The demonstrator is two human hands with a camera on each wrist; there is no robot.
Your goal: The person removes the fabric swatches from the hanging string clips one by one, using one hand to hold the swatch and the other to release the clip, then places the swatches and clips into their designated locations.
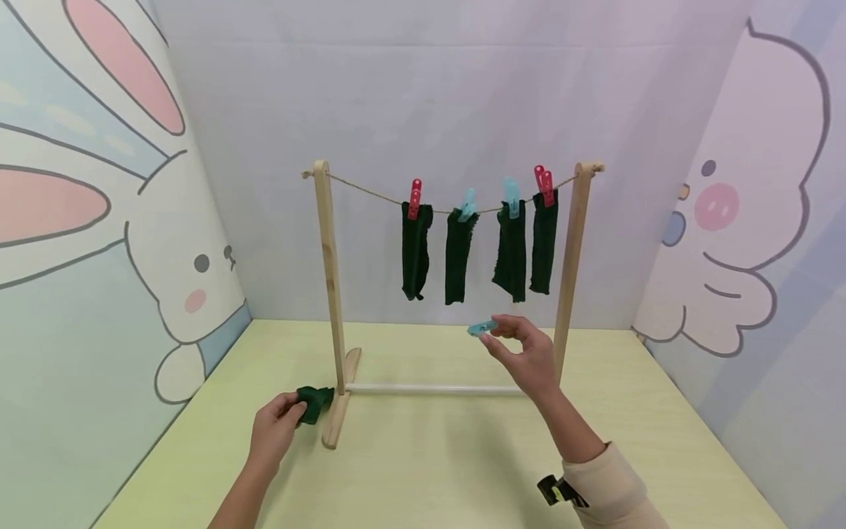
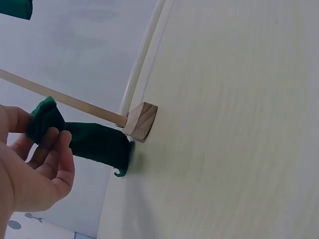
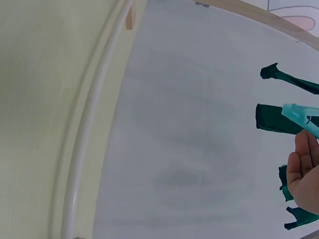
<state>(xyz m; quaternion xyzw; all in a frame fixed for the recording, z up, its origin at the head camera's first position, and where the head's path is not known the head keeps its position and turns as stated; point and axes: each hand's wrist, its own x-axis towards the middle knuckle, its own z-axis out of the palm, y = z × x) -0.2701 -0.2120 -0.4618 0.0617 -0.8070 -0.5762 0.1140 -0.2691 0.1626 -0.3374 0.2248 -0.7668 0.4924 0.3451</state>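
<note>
My left hand [image 1: 272, 427] pinches a dark green cloth strip [image 1: 314, 404] beside the rack's left foot. In the left wrist view the strip [image 2: 97, 143] hangs from between thumb and fingers. My right hand [image 1: 529, 358] holds a light blue clothespin [image 1: 482, 328] between thumb and fingertips, in the air below the hanging cloths. The right wrist view catches the same clothespin [image 3: 300, 115] at its edge. On the twine [image 1: 370, 192] hang several dark green cloths [image 1: 416, 250], clipped by red clothespins [image 1: 414, 200] and light blue clothespins [image 1: 512, 197].
Two wooden posts [image 1: 330, 272] carry the twine, and a white rod [image 1: 436, 389] joins them low down. The rack's left foot [image 1: 335, 422] stands on the pale yellow table [image 1: 410, 470]. A grey backdrop [image 1: 449, 88] closes off the back, with cartoon panels at both sides.
</note>
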